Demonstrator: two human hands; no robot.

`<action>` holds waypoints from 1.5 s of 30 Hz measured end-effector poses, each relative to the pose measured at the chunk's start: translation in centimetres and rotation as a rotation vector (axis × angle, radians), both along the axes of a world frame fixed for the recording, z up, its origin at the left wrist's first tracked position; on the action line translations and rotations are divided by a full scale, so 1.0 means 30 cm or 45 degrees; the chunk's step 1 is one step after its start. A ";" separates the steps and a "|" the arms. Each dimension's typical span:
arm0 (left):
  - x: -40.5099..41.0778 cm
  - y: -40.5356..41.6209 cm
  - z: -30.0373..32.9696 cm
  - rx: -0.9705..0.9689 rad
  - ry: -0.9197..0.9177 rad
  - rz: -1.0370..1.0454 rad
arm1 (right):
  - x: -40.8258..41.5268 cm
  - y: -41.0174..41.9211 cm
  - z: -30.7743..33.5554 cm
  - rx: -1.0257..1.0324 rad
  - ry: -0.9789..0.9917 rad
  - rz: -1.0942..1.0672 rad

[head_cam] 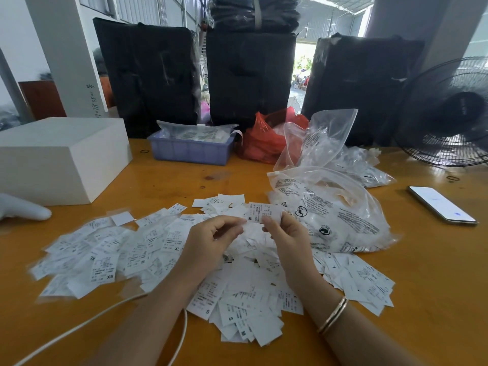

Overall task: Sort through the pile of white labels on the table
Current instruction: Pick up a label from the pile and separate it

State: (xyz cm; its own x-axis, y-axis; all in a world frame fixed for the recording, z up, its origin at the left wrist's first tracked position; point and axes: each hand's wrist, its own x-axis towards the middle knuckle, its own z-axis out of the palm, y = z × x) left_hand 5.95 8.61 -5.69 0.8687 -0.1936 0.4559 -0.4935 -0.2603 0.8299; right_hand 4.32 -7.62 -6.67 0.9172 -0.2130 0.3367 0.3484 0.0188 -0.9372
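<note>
A wide pile of white labels printed with sizes such as XS, M, S and XL covers the wooden table in front of me. My right hand pinches one white label and holds it up above the middle of the pile. My left hand hovers beside it with curled fingers, its fingertips touching the left edge of that label. Both forearms reach in from the bottom edge.
Clear plastic bags lie to the right of the pile, a red bag and a blue tray behind it. A white box stands at left, a phone and a fan at right. A white cable runs at lower left.
</note>
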 end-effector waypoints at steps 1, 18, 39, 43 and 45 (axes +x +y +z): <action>0.000 0.000 0.001 -0.010 0.020 -0.013 | 0.000 -0.003 0.001 -0.005 -0.014 0.013; -0.006 -0.004 0.006 -0.120 0.259 -0.132 | -0.016 -0.007 0.017 -0.150 -0.038 0.080; 0.012 -0.003 -0.007 -0.159 0.165 0.122 | -0.015 0.019 0.003 -0.825 -0.124 -0.174; 0.009 -0.006 -0.007 -0.196 0.163 0.193 | -0.023 0.041 -0.002 -1.031 -0.219 -0.129; 0.010 -0.005 -0.006 -0.190 0.175 0.196 | -0.024 0.050 -0.005 -1.005 -0.184 -0.051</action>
State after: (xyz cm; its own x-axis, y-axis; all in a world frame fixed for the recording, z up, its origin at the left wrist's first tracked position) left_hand 6.25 8.47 -5.86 0.9386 0.0067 0.3450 -0.3373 -0.1933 0.9213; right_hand 3.61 -6.13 -6.82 0.8497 0.1057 0.5165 0.4538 -0.6454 -0.6144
